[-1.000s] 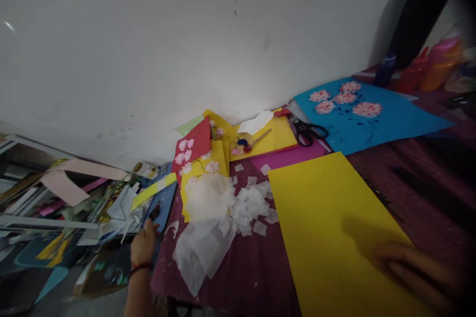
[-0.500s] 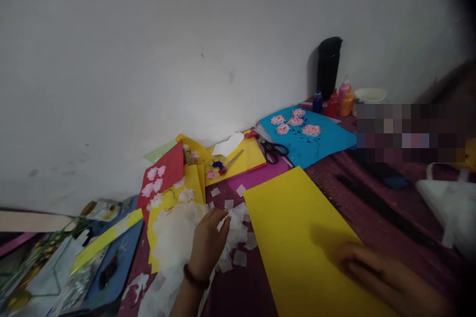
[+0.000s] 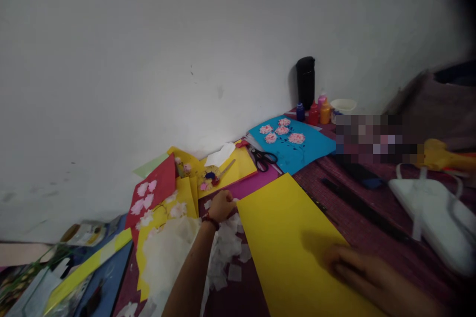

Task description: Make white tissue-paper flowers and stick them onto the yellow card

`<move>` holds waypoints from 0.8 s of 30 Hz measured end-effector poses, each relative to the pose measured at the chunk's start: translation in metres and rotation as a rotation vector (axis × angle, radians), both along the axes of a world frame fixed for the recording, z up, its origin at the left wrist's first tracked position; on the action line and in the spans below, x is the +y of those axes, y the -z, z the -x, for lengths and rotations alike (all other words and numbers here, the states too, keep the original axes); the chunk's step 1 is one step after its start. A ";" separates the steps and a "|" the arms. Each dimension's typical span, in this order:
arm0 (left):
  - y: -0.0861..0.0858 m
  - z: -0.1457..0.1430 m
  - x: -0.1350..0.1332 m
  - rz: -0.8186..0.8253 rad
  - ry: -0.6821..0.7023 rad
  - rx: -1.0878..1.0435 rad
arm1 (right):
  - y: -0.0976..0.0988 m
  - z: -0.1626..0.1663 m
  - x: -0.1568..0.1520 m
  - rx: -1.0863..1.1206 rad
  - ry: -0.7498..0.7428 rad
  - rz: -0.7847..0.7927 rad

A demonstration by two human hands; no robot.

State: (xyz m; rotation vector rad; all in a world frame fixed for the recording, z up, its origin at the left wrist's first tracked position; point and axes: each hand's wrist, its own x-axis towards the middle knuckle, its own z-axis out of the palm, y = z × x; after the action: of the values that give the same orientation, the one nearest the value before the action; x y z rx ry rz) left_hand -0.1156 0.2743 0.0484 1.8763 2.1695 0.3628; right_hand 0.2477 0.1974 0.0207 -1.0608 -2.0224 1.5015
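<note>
My left hand point(image 3: 222, 206) reaches to the near-left corner area of a yellow sheet point(image 3: 282, 237). Its fingers are closed at a small white paper square, of which only a sliver shows by the fingertips. More thin white paper squares point(image 3: 234, 273) lie loose below that hand, beside a heap of larger white tissue paper point(image 3: 167, 247). Over the right part of the yellow sheet hovers my right hand point(image 3: 366, 270), its thumb and fingers drawn together and casting a shadow. Blur hides whatever is between those fingertips.
Behind lie black-handled scissors point(image 3: 263, 157), a blue sheet with pink flowers point(image 3: 308, 148) and a red sheet with paper blossoms point(image 3: 158, 185). Paint bottles point(image 3: 313, 114) stand by a black flask point(image 3: 305, 81) at the wall. A white appliance point(image 3: 433, 218) is at right.
My left hand has moved forward and right, from above the loose squares to the yellow sheet's corner, and its fingers have closed. My right hand stays over the sheet. The view has shifted slightly.
</note>
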 end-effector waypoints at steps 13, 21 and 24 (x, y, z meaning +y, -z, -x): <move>0.036 -0.135 -0.141 -0.231 0.543 -0.311 | -0.011 -0.002 0.005 -0.005 0.084 -0.089; 0.079 -0.136 -0.142 -0.351 0.537 -0.491 | -0.035 -0.009 0.048 -0.273 0.178 -0.381; 0.085 -0.133 -0.140 -0.355 0.524 -0.466 | -0.027 -0.005 0.049 -0.451 0.146 -0.494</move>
State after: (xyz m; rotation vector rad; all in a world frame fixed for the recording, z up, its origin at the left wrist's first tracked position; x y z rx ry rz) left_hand 0.0178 0.1344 -0.0363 2.1698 1.3195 0.9990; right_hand 0.2531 0.2466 0.0476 -1.3692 -2.3705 0.6639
